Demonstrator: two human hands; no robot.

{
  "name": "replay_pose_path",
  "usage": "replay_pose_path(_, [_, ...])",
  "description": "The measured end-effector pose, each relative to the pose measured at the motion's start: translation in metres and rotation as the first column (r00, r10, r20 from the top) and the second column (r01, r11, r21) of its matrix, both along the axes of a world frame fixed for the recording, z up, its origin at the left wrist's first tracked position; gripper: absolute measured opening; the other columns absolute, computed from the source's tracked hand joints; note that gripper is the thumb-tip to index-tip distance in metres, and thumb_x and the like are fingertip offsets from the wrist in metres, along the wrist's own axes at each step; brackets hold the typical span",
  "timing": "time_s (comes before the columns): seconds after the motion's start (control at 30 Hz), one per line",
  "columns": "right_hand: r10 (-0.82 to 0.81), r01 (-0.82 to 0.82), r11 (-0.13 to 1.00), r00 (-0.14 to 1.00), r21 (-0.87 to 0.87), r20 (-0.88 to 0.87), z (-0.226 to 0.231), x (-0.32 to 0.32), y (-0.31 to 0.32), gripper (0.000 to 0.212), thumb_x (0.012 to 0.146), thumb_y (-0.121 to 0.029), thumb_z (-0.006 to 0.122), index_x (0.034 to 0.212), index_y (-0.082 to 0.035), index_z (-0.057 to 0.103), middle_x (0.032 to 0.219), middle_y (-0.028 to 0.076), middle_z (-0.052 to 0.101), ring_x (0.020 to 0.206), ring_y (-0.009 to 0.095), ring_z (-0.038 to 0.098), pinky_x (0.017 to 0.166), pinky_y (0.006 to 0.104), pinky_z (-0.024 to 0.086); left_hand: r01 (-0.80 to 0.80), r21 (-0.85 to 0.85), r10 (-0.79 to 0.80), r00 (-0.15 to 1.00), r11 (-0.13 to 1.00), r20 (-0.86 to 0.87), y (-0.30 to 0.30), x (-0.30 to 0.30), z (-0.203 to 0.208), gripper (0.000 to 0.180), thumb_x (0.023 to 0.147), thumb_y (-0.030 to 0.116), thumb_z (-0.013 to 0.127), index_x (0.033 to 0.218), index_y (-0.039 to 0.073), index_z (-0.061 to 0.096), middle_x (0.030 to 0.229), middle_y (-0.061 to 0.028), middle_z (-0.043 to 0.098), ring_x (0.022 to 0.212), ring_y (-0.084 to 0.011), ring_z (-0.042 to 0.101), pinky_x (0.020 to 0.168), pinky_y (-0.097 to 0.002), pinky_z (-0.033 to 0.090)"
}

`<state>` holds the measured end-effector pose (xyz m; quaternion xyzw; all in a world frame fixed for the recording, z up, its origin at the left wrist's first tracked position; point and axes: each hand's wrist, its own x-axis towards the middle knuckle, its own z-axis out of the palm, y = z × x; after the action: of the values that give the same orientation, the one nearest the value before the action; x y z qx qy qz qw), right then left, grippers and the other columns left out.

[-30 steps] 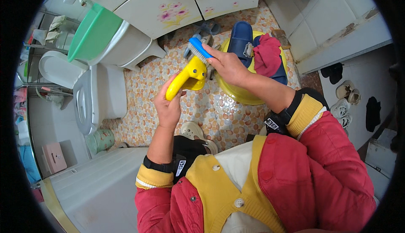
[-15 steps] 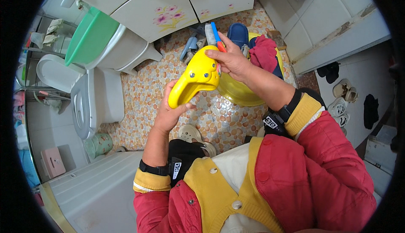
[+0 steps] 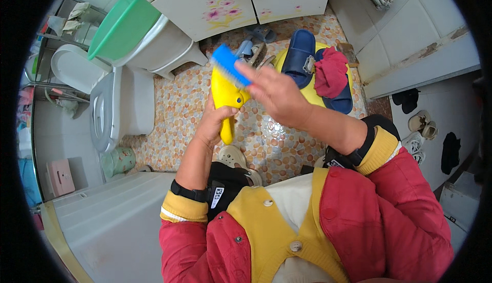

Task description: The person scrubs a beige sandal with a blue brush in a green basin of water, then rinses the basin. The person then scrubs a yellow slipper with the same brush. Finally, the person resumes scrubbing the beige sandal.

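Note:
My left hand (image 3: pixel 209 122) is closed around the lower part of a glossy yellow slipper (image 3: pixel 221 96), which has small dark round spots on it. The slipper is held up over the floor, partly covered by the brush. My right hand (image 3: pixel 282 94) grips a blue scrubbing brush (image 3: pixel 228 63) with pale bristles. Its bristle side is turned down against the slipper's upper end; whether they press on it I cannot tell exactly. Right of my hands, a pair of navy slippers (image 3: pixel 299 57) and a crumpled red cloth (image 3: pixel 330 73) lie on a yellow basin (image 3: pixel 313 96).
A green basin (image 3: pixel 123 29) leans on a white stand at the left, beside a toilet (image 3: pixel 128 106). White cabinets (image 3: pixel 205 6) stand ahead over pebble-patterned floor (image 3: pixel 177 98). More shoes (image 3: pixel 419 121) lie beyond the doorway at right. A white appliance (image 3: pixel 118 226) is at lower left.
My right hand has swung the brush left and over the slipper, having earlier held the slipper too. The slipper has turned more upright in my left hand.

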<state>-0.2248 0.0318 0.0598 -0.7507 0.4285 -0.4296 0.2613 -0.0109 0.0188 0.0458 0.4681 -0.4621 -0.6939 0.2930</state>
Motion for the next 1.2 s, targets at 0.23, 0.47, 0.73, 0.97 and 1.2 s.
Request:
replay_pose_path(0.23, [-0.221,0.23,0.958,0.973,0.174,-0.072,-0.016,-0.008,-0.017,0.049,0.096,-0.019,0.055,0.144,-0.02,0.047,0.091,0.02,0.066,0.079,0.039,0.064,0.071,0.0472,0.051,0.047,-0.16,-0.05,0.999,0.986,-0.02,0.008,0.001,0.009,0.099,0.065,0.013,0.07,0.153,0.011,0.024,0.134,-0.0107,0.048,0.114,-0.023,0.055,0.092,-0.0334,0.049])
replay_pose_path(0.47, [-0.132,0.087,0.982,0.951,0.169,0.281,-0.03,-0.006,-0.019,0.046,0.099,-0.014,0.05,0.144,-0.008,0.045,0.122,0.023,0.063,0.103,0.031,0.066,0.088,0.0373,0.051,0.026,0.107,0.016,0.926,0.994,-0.376,0.001,0.019,0.007,0.081,0.065,0.021,0.065,0.139,-0.003,0.042,0.124,-0.0184,0.061,0.112,-0.0314,0.062,0.102,-0.0429,0.048])
replay_pose_path(0.73, [0.018,-0.085,0.98,0.938,0.18,0.346,-0.03,-0.002,-0.02,0.048,0.1,-0.014,0.049,0.147,-0.007,0.04,0.137,0.02,0.056,0.125,0.024,0.056,0.102,0.0318,0.042,-0.085,0.096,0.119,0.883,0.992,-0.453,0.008,0.008,0.009,0.087,0.073,0.033,0.066,0.148,0.008,0.031,0.13,-0.0197,0.055,0.115,-0.0346,0.061,0.097,-0.0431,0.053])
replay_pose_path(0.97, [-0.013,-0.077,0.969,0.935,0.237,0.355,-0.024,-0.001,-0.013,0.049,0.1,-0.014,0.05,0.148,-0.009,0.04,0.137,0.018,0.056,0.122,0.023,0.058,0.101,0.0314,0.043,-0.138,0.086,0.162,0.854,0.987,-0.494,-0.002,0.013,0.018,0.081,0.076,0.033,0.065,0.144,0.0,0.036,0.131,-0.0199,0.057,0.112,-0.0346,0.063,0.096,-0.045,0.054])
replay_pose_path(1.2, [0.022,-0.049,0.992,0.973,0.113,0.228,-0.013,0.0,-0.004,0.05,0.097,-0.015,0.053,0.146,-0.01,0.043,0.124,0.025,0.061,0.108,0.039,0.063,0.091,0.0373,0.05,-0.21,0.029,0.208,0.927,0.977,-0.312,0.001,0.011,0.011,0.067,0.069,-0.01,0.063,0.133,0.004,0.047,0.121,-0.0118,0.062,0.11,-0.0292,0.065,0.098,-0.0425,0.052])
